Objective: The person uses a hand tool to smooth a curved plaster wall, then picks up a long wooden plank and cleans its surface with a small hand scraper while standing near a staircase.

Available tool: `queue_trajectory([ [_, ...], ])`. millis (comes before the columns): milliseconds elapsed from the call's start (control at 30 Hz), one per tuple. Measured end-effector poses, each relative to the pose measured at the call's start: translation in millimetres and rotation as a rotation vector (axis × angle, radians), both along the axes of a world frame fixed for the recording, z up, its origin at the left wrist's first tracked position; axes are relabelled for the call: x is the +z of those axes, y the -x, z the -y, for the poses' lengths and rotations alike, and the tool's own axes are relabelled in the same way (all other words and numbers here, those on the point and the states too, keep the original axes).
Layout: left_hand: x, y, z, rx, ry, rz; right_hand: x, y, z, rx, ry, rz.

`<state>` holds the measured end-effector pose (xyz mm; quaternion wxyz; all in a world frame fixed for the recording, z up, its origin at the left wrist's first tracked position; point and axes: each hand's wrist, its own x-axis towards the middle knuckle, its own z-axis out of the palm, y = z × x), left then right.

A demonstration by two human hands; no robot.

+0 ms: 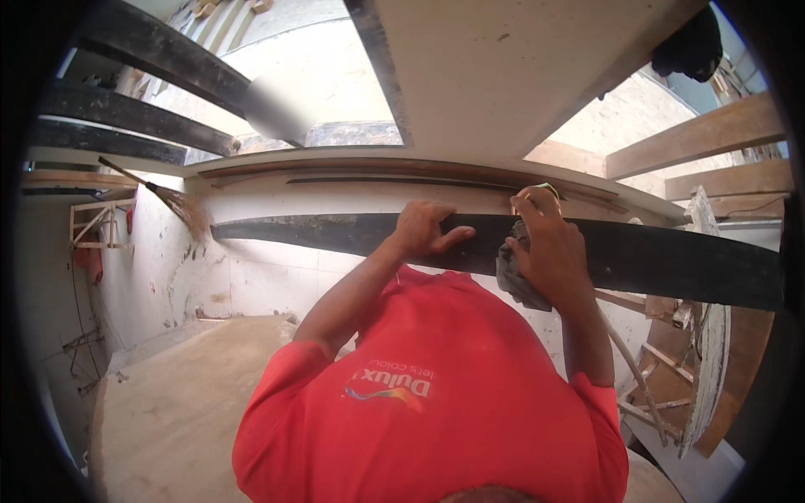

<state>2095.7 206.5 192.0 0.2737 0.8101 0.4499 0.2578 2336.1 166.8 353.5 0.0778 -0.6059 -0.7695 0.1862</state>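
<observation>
Dark plank (pixel 654 260), spanning the wall below the ceiling ledge, is pinned by your left hand (pixel 423 230) while your right hand (pixel 549 251) clamps a grey rag (pixel 513 281); heavy rubbing could shift it.

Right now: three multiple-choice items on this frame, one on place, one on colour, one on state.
1. Where is the rag?
A. on the floor
B. in the right hand, against the dark beam
C. on the broom

2. Shirt colour?
A. red
B. blue
C. white

3. The left hand is:
A. hanging free
B. holding the broom
C. resting on the beam

Answers: B, the right hand presses the grey rag to the beam; A, the shirt is red; C, the fingers lie on the beam's face.
</observation>
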Motion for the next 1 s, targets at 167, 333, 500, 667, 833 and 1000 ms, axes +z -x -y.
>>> queue_trajectory([
  [167,28.7,16.2,-0.8,-0.034,0.093,-0.014,21.9,57.1,-8.6,-0.065,0.155,0.417],
  [333,26.0,38.6,-1.5,-0.076,0.042,0.225,21.1,68.0,-23.7,-0.086,0.114,0.447],
  [500,-32.0,160.7,-19.1,0.395,-0.182,0.394,9.8,39.0,-12.6,-0.132,0.064,0.397],
  [667,-210.3,372.1,42.5,1.641,0.112,-0.047,33.9,25.1,-18.5,-0.158,0.071,0.427],
  [833,-266.5,381.2,69.8,1.927,1.148,0.971,69.1,-17.5,-6.9,-0.201,0.196,0.413],
  [1000,-322.9,384.9,72.5,1.492,1.089,1.545,75.4,-55.4,17.1,-0.260,0.219,0.471],
])
